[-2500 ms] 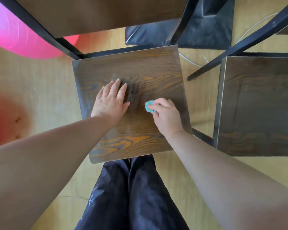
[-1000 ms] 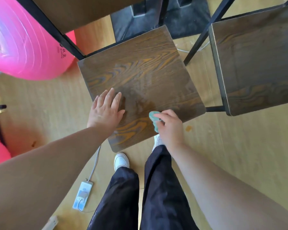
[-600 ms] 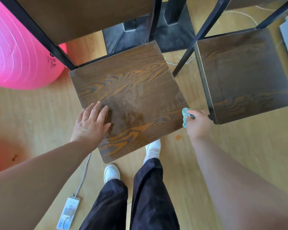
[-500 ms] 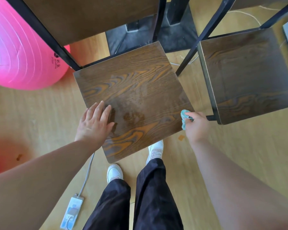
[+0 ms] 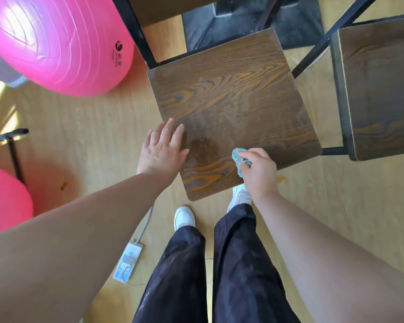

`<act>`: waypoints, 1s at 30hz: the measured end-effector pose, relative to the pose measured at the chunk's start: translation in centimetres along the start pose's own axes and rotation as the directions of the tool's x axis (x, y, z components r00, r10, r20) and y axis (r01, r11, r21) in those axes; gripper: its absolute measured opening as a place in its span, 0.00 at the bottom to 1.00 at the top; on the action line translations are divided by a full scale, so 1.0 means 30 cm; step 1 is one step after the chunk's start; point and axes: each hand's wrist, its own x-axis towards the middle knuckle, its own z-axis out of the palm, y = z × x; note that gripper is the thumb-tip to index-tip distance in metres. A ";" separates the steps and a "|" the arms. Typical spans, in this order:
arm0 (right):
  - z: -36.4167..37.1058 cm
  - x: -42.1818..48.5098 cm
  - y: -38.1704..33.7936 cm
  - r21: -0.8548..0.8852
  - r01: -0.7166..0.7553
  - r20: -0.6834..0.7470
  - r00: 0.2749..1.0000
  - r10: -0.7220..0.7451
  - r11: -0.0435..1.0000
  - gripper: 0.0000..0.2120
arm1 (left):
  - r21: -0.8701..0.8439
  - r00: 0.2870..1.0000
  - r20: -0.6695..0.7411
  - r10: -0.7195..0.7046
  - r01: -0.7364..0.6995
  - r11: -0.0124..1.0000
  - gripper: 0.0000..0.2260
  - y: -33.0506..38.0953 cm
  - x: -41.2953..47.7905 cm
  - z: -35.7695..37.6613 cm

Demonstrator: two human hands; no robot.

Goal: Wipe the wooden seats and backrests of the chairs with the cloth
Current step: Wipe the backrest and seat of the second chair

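A dark wooden chair seat (image 5: 231, 96) with orange grain fills the middle of the view, a damp patch near its front. My right hand (image 5: 258, 173) grips a small teal cloth (image 5: 239, 159) and holds it on the seat's front edge. My left hand (image 5: 162, 148) lies flat with straight fingers on the seat's left front edge. The chair's backrest (image 5: 173, 8) shows at the top. A second wooden seat (image 5: 380, 89) stands to the right.
Two pink exercise balls (image 5: 56, 43) lie on the wooden floor to the left. A white power strip (image 5: 127, 262) with a cable lies by my left foot. Black chair legs (image 5: 331, 36) and a dark base plate (image 5: 243, 22) stand behind the seats.
My right hand with the cloth has come back from the seat's right front corner onto the front edge. The left hand keeps resting on the left edge. The view has shifted left.
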 end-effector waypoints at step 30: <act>-0.002 -0.245 -0.176 -0.085 0.064 0.608 0.794 0.000 0.994 0.12 | 0.031 0.996 -0.067 0.060 -0.058 0.998 0.28 0.054 -0.118 -0.197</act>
